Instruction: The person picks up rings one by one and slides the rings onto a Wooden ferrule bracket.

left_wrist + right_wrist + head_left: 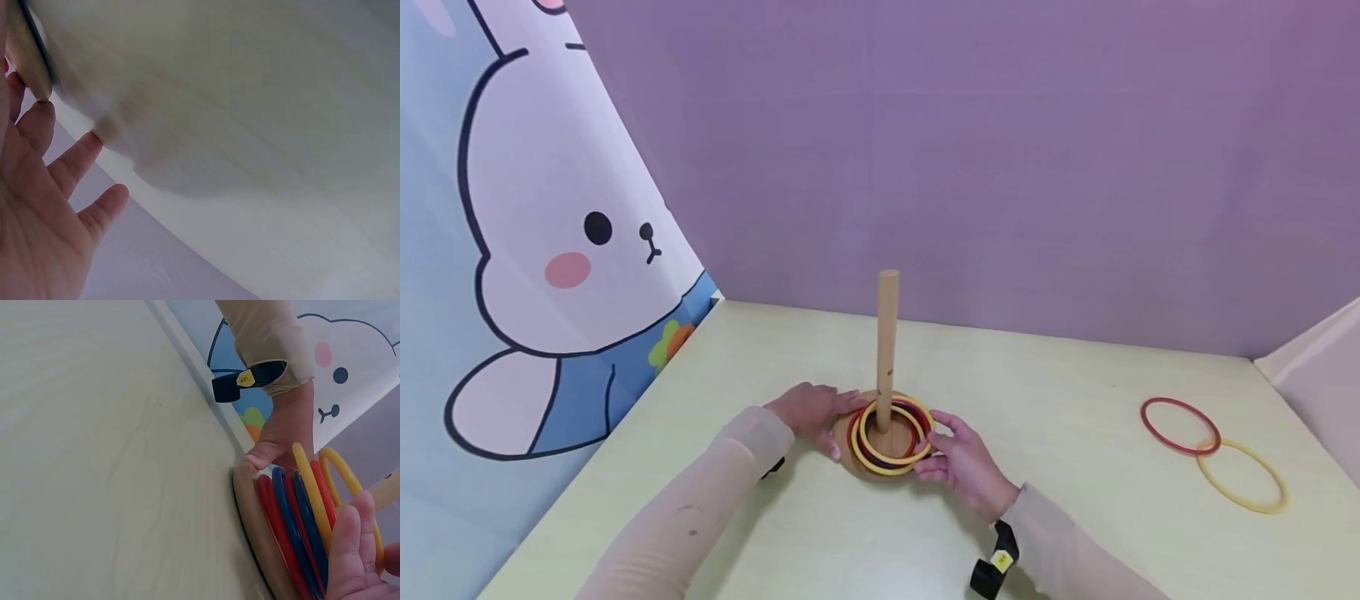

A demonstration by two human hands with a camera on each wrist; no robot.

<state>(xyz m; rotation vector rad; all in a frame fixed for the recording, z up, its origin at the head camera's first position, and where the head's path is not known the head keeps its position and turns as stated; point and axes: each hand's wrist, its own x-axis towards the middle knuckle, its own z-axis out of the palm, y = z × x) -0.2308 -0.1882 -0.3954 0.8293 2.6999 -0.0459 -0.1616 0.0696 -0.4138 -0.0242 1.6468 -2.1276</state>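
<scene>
A round wooden base (844, 433) with an upright wooden peg (887, 342) stands on the table. Red, blue and yellow rings lie stacked around the peg. My right hand (966, 468) pinches the top yellow ring (933, 421) at its right side; in the right wrist view this yellow ring (344, 467) tilts slightly away from the stack. My left hand (808, 412) touches the base's left edge, its fingers fairly straight and spread. Several of its fingers (81, 156) show in the left wrist view, one against the base rim (31, 56).
To the right on the pale table (1060, 417) lie a red ring (1180, 400) and a yellow ring (1247, 504), overlapping at their edges. A purple backdrop (1000, 167) rises behind the table, and a rabbit-printed cloth (535, 208) hangs at the left.
</scene>
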